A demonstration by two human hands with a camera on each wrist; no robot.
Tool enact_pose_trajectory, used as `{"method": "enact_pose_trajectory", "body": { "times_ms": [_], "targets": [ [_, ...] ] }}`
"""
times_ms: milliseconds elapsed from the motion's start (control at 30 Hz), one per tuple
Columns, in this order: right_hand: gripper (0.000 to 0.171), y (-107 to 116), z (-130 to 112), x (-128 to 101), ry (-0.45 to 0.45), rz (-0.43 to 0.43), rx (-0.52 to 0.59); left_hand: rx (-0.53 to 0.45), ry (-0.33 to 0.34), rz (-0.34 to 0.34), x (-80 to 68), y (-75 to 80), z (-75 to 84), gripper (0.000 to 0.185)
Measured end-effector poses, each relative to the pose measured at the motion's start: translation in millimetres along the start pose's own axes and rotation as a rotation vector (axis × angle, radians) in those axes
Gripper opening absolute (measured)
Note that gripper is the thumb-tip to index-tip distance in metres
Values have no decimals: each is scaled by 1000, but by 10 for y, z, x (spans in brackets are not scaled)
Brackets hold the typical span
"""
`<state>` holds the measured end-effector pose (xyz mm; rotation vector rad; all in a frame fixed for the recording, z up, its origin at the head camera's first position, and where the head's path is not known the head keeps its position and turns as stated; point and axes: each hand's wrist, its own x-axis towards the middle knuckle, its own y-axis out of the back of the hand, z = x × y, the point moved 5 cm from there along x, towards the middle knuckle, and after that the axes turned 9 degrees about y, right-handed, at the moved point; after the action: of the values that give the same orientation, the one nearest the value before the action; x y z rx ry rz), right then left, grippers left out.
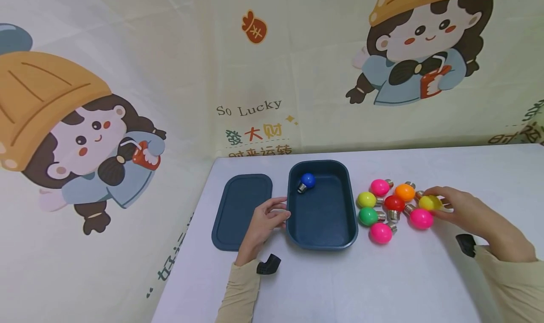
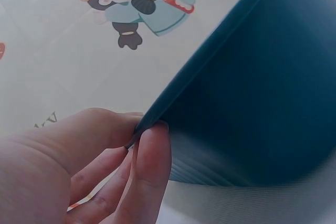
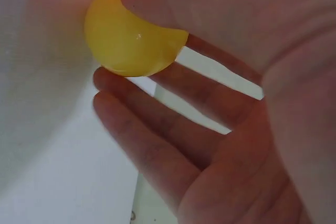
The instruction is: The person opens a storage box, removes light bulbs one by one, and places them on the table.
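My left hand point(image 1: 264, 220) pinches the left rim of a dark blue rectangular container point(image 1: 325, 242); in the left wrist view its thumb and fingers point(image 2: 152, 156) lie on either side of that wall. Inside the container, near the back left, lies a blue light bulb point(image 1: 308, 180) with a silver screw base. At the right edge of the bulb group, my right hand point(image 1: 471, 214) holds a yellow bulb point(image 3: 126, 30) between thumb and fingers. Its other fingers stay spread in the right wrist view. A pink bulb point(image 1: 421, 219) lies right beside the held one.
More bulbs lie loose right of the container: red point(image 1: 394, 203), orange point(image 1: 404, 192), green point(image 1: 367, 216), yellow-green point(image 1: 366, 199) and two further pink ones point(image 1: 380, 233). A flat dark blue lid point(image 1: 242, 209) lies left of the container on the white table point(image 1: 323, 285). A printed cloth point(image 1: 318, 77) hangs behind.
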<state>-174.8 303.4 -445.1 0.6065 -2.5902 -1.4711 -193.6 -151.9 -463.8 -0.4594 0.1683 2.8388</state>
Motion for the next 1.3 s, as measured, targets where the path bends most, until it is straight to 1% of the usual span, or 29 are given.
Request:
{"method": "enact_pose_trajectory", "body": {
  "times_ms": [133,367,733,900,1033,1133,1300],
  "targets": [
    [54,45,-35,-11,1,12,-14,-4,1,-3,5,1,-3,49],
    [53,141,-182,4,-8,54,-73,-2,13,-1,0,3,2,49],
    [48,111,-391,86,-1,82,-49,-5,13,11,13,4,2,48],
    [50,124,-502,130,2,83,-9,-4,1,5,14,-1,9,48],
    [49,144,-638,180,30,92,10,-1,-8,2,14,-2,10,48],
    [48,152,-739,222,53,97,2,-1,-1,2,16,-1,6,49],
    [42,126,-895,297,88,105,20,2,3,-2,2,0,15,51]
  ]
}}
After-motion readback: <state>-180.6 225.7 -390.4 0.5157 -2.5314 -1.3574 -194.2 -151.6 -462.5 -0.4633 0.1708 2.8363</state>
